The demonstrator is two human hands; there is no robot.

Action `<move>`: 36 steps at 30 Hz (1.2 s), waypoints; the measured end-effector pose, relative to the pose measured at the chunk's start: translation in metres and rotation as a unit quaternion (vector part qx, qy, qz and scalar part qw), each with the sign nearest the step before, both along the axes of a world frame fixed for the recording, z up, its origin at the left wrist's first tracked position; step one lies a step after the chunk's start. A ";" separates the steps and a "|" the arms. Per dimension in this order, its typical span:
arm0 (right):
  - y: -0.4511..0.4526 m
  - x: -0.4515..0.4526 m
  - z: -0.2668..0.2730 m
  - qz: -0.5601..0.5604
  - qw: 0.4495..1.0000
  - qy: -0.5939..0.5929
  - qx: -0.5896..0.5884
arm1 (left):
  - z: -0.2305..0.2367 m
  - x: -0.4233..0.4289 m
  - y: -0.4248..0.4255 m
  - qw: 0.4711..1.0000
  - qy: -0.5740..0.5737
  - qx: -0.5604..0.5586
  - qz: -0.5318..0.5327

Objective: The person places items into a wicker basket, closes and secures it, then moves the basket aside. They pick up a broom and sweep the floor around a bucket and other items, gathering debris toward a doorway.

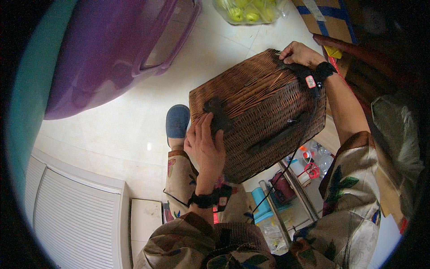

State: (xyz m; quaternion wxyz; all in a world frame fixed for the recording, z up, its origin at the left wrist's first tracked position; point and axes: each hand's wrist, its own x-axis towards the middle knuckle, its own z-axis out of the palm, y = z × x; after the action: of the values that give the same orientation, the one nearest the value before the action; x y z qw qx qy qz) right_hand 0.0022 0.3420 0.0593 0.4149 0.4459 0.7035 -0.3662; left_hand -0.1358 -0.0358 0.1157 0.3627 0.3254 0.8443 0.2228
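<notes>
A brown wicker basket [265, 121] lies tilted before me, a woven face turned up, with dark patches and a few loose strands on it. My left hand [208, 144] rests against its left edge, thumb and fingers somewhat apart, beside a dark strap or patch; whether the fingertips grip the rim cannot be told. At the upper right corner, my right hand [297, 53] pinches the basket's edge or a small piece there between thumb and fingers. Black bands with small devices are on both wrists. A thin black cable runs across the basket towards my lap.
A large purple plastic tub [111, 50] stands at the upper left. A plastic bag of green fruit [252, 13] lies on the tiled floor at the top. A metal-barred rack [299, 188] holds bottles below the basket. A taped cardboard box [331, 20] is at the upper right, a louvred cabinet [77, 212] lower left.
</notes>
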 end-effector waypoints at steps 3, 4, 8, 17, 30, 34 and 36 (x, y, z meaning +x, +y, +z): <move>-0.001 0.010 -0.004 -0.054 0.998 0.025 -0.017 | -0.001 -0.001 -0.001 1.000 -0.003 -0.002 0.004; 0.000 0.011 -0.006 -0.052 0.998 0.031 -0.019 | -0.001 -0.001 -0.001 1.000 -0.006 -0.001 0.008; 0.001 0.012 -0.010 -0.025 0.999 0.032 -0.015 | -0.001 -0.002 -0.001 1.000 -0.003 -0.005 0.008; 0.003 0.014 -0.020 -0.045 0.999 0.028 0.007 | -0.002 -0.001 -0.002 1.000 -0.011 0.002 0.015; -0.006 0.005 -0.036 0.134 0.990 -0.003 0.036 | 0.002 -0.001 0.001 1.000 -0.010 0.004 -0.005; -0.040 -0.019 -0.019 0.295 0.942 0.059 0.150 | 0.002 -0.002 0.000 0.999 0.014 0.007 -0.032; -0.063 -0.041 -0.006 0.313 0.917 0.230 0.088 | 0.004 -0.003 -0.001 0.999 0.013 0.000 -0.040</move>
State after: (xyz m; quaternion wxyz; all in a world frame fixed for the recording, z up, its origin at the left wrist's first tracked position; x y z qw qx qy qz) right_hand -0.0385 0.2786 0.0531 0.2940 0.1408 0.9127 -0.2464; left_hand -0.1388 -0.0365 0.1192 0.3606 0.3612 0.8355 0.2037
